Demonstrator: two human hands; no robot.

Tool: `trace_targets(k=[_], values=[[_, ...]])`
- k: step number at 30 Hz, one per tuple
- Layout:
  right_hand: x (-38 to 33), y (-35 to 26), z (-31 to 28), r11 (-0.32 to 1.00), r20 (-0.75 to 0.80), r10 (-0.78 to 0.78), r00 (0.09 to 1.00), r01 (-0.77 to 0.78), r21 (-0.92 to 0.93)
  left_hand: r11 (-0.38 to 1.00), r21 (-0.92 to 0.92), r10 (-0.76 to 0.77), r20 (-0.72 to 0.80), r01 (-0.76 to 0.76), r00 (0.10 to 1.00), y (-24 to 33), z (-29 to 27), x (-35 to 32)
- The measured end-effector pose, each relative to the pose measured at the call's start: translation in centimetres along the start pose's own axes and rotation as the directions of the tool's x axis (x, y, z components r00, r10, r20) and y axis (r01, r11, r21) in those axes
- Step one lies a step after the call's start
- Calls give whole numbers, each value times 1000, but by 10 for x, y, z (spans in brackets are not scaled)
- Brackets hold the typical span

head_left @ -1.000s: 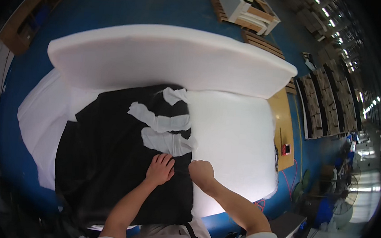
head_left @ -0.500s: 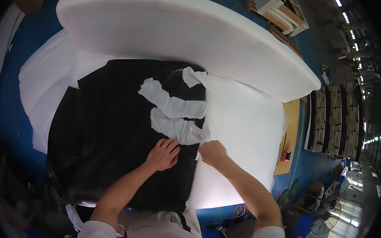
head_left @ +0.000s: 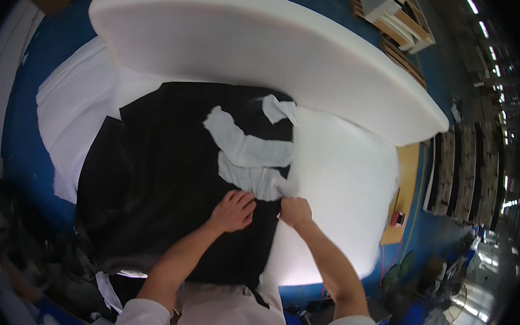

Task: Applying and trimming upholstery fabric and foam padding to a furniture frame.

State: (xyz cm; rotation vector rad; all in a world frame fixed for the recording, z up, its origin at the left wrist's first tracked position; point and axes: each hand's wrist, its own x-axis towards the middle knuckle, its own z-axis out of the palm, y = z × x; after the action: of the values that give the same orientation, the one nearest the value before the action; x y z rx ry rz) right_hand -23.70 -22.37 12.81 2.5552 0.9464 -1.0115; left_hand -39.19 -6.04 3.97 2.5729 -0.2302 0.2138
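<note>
A large sheet of black cloth (head_left: 155, 172) lies over a thick white padded piece (head_left: 337, 187), whose right part shows bare. Three crumpled white fabric strips lie along the black cloth's right edge: a short top strip (head_left: 278, 109), a middle strip (head_left: 249, 146) and a lower strip (head_left: 253, 177). My left hand (head_left: 233, 211) rests on the black cloth just below the lower strip, fingers stretched and slightly bent. My right hand (head_left: 296, 212) is closed in a fist at the cloth's right edge, beside the lower strip's twisted end. What its fingers pinch is hidden.
A long white padded panel (head_left: 268, 53) rises along the far side. White fabric (head_left: 71, 111) drapes down at the left. A wooden board (head_left: 402, 174) with a small red object (head_left: 398, 219) lies at the right, with stacked bundles (head_left: 464, 172) beyond. A fan (head_left: 451, 300) stands lower right.
The whole view has shifted, so the scene sits slightly farther right. Both hands stay close to the same places on the cloth, my right hand still closed at its edge.
</note>
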Motion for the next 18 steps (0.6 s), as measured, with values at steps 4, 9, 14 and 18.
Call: trace_targets(k=[4, 9, 14, 18], values=[[-35, 41, -26, 975, -30, -190, 981, 185, -123, 999, -42, 22, -100, -26, 995, 3, -4, 1], [-45, 36, -35, 982, 41, -107, 993, 112, -152, 999, -29, 31, -106, -34, 994, 2, -1, 2], [-18, 1, 0, 998, -93, -61, 994, 62, 3, 999, 30, 34, -135, -30, 990, 1, -2, 5], [-59, 47, -21, 981, -69, -170, 983, 163, -105, 996, -9, 82, -166, -85, 983, 4, -5, 4]])
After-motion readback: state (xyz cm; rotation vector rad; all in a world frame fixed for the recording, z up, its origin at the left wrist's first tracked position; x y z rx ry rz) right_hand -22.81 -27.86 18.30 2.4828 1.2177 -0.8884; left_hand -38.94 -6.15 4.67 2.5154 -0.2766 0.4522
